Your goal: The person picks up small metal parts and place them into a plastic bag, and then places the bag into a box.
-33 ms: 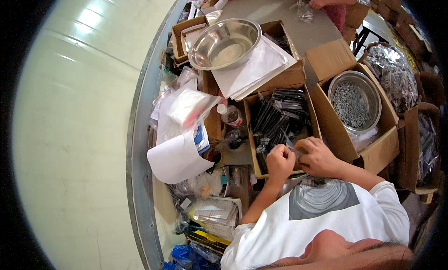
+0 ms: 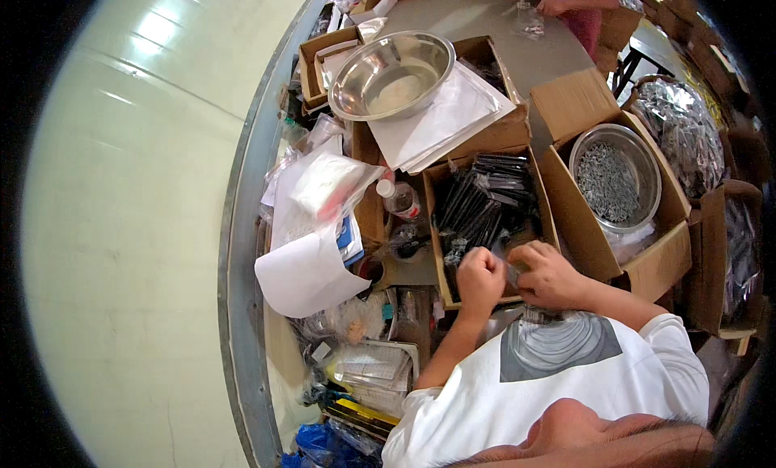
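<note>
Hands close tog. at near end of box of black pkts

Far left: pale wall (image 2: 121, 266). Next, white sheet (image 2: 303, 284), near end curling, w/ clear bag (image 2: 327, 189) of white & reddish stuff by its far part; blue item (image 2: 349, 242) just right of it. Blue plastic (image 2: 323, 442) at near left. Further right, far side: small box (image 2: 307, 68), then steel bowl (image 2: 392, 84), empty-looking, partly on paper stack (image 2: 436, 137). Bottle (image 2: 400, 200) w/ white cap just left of main box.

Mid: main box (image 2: 545, 200), open, black pkts (image 2: 485, 193) heaped inside, mostly far & left. Left hand (image 2: 481, 276) over its near end, fingers curled in; right hand (image 2: 548, 276) just beside, fingers bent toward left one. Small gap btwn the two, w/ bit of clear film (image 2: 508, 279) there; blurred, can't tell if either hand grips it.

Far side, right of bowl: grey surface (image 2: 477, 15), co-worker's hand (image 2: 554, 6) by a clear pouch (image 2: 529, 22). Right of main box: 2nd box (image 2: 659, 262), flaps open, w/ basin (image 2: 644, 162) of small metal pcs (image 2: 606, 185). Far right: silver pkts (image 2: 679, 132), heaped.
</note>
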Action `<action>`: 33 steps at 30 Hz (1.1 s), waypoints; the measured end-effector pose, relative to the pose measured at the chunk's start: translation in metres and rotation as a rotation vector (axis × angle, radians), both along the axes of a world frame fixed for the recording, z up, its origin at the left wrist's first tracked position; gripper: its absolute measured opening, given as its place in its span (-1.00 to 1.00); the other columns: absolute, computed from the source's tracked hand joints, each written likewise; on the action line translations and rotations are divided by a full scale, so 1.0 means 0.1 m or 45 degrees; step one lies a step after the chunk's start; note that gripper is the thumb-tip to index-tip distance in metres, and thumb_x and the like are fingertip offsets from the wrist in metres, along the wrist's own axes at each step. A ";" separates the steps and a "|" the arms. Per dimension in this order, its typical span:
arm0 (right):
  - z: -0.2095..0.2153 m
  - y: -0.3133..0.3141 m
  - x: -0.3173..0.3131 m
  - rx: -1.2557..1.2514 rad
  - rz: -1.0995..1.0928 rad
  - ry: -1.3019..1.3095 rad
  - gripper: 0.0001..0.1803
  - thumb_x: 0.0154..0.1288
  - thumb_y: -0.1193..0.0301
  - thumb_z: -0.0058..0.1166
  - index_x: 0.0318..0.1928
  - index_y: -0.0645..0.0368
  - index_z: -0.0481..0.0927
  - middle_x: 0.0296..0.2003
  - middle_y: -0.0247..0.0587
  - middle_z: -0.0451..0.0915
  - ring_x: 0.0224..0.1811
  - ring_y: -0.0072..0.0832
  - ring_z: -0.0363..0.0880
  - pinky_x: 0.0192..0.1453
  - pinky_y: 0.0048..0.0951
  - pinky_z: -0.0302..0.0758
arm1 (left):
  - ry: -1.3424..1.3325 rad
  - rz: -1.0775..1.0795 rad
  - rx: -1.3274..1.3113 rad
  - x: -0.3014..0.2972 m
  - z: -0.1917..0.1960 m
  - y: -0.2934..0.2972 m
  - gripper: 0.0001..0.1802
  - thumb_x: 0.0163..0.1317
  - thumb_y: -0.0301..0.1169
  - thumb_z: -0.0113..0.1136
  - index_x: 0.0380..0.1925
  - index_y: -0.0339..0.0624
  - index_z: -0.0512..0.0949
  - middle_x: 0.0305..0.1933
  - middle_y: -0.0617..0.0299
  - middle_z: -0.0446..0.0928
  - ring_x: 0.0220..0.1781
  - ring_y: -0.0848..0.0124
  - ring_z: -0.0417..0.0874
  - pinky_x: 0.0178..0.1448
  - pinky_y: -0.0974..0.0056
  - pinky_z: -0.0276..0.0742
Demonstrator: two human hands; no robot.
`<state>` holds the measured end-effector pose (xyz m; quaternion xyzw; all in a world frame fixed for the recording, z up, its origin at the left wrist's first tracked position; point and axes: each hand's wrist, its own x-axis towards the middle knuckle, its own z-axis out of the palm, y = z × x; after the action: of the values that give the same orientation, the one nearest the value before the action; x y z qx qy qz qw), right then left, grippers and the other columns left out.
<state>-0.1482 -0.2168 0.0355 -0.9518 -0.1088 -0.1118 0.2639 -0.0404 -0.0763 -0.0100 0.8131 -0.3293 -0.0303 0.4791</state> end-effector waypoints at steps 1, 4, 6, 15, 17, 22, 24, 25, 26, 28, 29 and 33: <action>-0.05 0.02 0.05 0.078 0.109 -0.018 -0.83 -0.15 0.36 0.23 -0.48 0.16 0.63 -0.12 -0.09 0.47 -0.05 -0.15 0.43 0.04 -0.21 0.41 | 0.019 0.026 0.142 0.07 0.07 0.04 -0.75 -0.13 -0.59 0.21 -0.65 -0.28 0.28 -0.59 0.05 0.27 -0.52 0.13 0.34 -0.39 0.19 0.30; 0.01 -0.11 0.22 0.254 0.396 0.147 -0.82 -0.09 0.34 0.24 -0.45 0.16 0.65 -0.17 -0.06 0.50 -0.07 -0.14 0.44 0.00 -0.23 0.44 | 0.052 -0.094 0.108 0.13 0.11 0.17 -0.83 -0.12 -0.72 0.04 -0.60 -0.34 0.25 -0.52 0.00 0.33 -0.44 -0.01 0.41 -0.32 0.12 0.36; -0.04 -0.24 0.46 0.326 0.270 0.321 -0.75 0.09 0.25 0.14 -0.32 0.16 0.64 -0.32 -0.05 0.57 -0.17 -0.14 0.54 -0.10 -0.22 0.50 | 0.194 -0.108 -0.010 0.19 -0.10 0.32 -0.87 -0.12 -0.76 -0.04 -0.57 -0.36 0.29 -0.47 -0.01 0.42 -0.40 0.04 0.48 -0.28 0.18 0.42; -1.02 -0.38 1.06 -1.577 0.277 0.769 -0.87 0.19 0.29 0.09 -0.26 -0.17 0.67 -0.32 -0.48 0.59 -0.10 -0.46 0.47 0.01 -0.38 0.17 | 0.524 -0.057 -0.005 0.18 -0.14 0.59 -0.86 -0.06 -0.77 -0.16 -0.53 -0.35 0.36 -0.26 0.05 0.61 -0.30 0.39 0.60 -0.25 0.33 0.50; -1.03 -0.34 1.09 -1.579 0.327 0.718 -0.86 0.19 0.29 0.09 -0.26 -0.16 0.68 -0.30 -0.48 0.60 -0.11 -0.45 0.48 0.04 -0.36 0.18 | 0.496 -0.043 -0.024 0.16 -0.14 0.62 -0.84 -0.07 -0.76 -0.16 -0.52 -0.35 0.38 -0.27 0.05 0.61 -0.31 0.39 0.59 -0.25 0.35 0.48; -0.81 -0.30 1.14 -1.573 0.449 0.739 -0.88 0.18 0.31 0.09 -0.30 -0.10 0.68 -0.30 -0.47 0.60 -0.13 -0.45 0.51 0.08 -0.33 0.24 | 0.410 -0.049 0.003 0.14 -0.07 0.60 -0.83 -0.08 -0.72 -0.14 -0.51 -0.39 0.46 -0.31 0.05 0.62 -0.33 0.28 0.61 -0.20 0.32 0.48; -0.84 -0.40 1.06 -1.225 0.361 0.505 -0.88 0.14 0.30 0.13 -0.33 -0.03 0.66 -0.33 -0.40 0.59 -0.17 -0.39 0.54 -0.02 -0.31 0.35 | 0.369 -0.073 0.006 0.14 -0.04 0.60 -0.81 -0.08 -0.71 -0.13 -0.51 -0.39 0.49 -0.30 0.07 0.63 -0.33 0.30 0.61 -0.21 0.32 0.48; -0.79 -0.40 1.05 -1.048 0.330 0.385 -0.87 0.11 0.29 0.16 -0.34 0.01 0.64 -0.34 -0.36 0.59 -0.19 -0.36 0.55 -0.07 -0.31 0.40 | 0.358 -0.072 0.005 0.12 -0.04 0.62 -0.80 -0.08 -0.71 -0.13 -0.50 -0.39 0.51 -0.30 0.06 0.63 -0.33 0.28 0.62 -0.21 0.31 0.48; -0.74 -0.41 1.05 -0.795 0.184 0.348 -0.82 0.09 0.27 0.17 -0.31 0.03 0.61 -0.31 -0.31 0.57 -0.19 -0.31 0.56 -0.10 -0.27 0.44 | 0.346 -0.071 0.004 0.12 -0.04 0.63 -0.79 -0.07 -0.70 -0.12 -0.49 -0.39 0.53 -0.30 0.05 0.63 -0.33 0.25 0.62 -0.20 0.29 0.49; -0.51 -0.49 1.00 -0.282 -0.102 0.281 -0.72 0.04 0.22 0.19 -0.26 0.08 0.56 -0.25 -0.21 0.54 -0.19 -0.21 0.57 -0.15 -0.19 0.51 | 0.342 -0.063 0.057 0.12 -0.04 0.65 -0.77 -0.07 -0.69 -0.12 -0.47 -0.38 0.55 -0.30 0.04 0.63 -0.30 0.21 0.63 -0.19 0.27 0.50; -0.34 -0.53 1.05 -0.202 -0.220 0.352 -0.64 -0.01 0.20 0.20 -0.23 0.13 0.51 -0.21 -0.13 0.51 -0.18 -0.13 0.55 -0.14 -0.12 0.51 | 0.343 -0.071 0.087 0.12 -0.04 0.65 -0.76 -0.07 -0.69 -0.11 -0.45 -0.37 0.56 -0.30 0.04 0.62 -0.29 0.19 0.64 -0.18 0.26 0.50; -0.35 -0.80 1.27 -0.181 -0.390 0.299 -0.64 -0.01 0.26 0.21 -0.22 0.18 0.50 -0.23 -0.07 0.52 -0.20 -0.11 0.56 -0.15 -0.14 0.51 | 0.369 -0.098 0.139 0.08 -0.04 0.59 -0.75 -0.07 -0.68 -0.11 -0.43 -0.37 0.57 -0.29 0.05 0.63 -0.25 0.23 0.65 -0.14 0.27 0.51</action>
<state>-0.0214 -0.2964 0.0003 -0.9800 0.0610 -0.0309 0.1868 -0.0320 -0.0174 -0.0136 0.8119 -0.2854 -0.1833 0.4750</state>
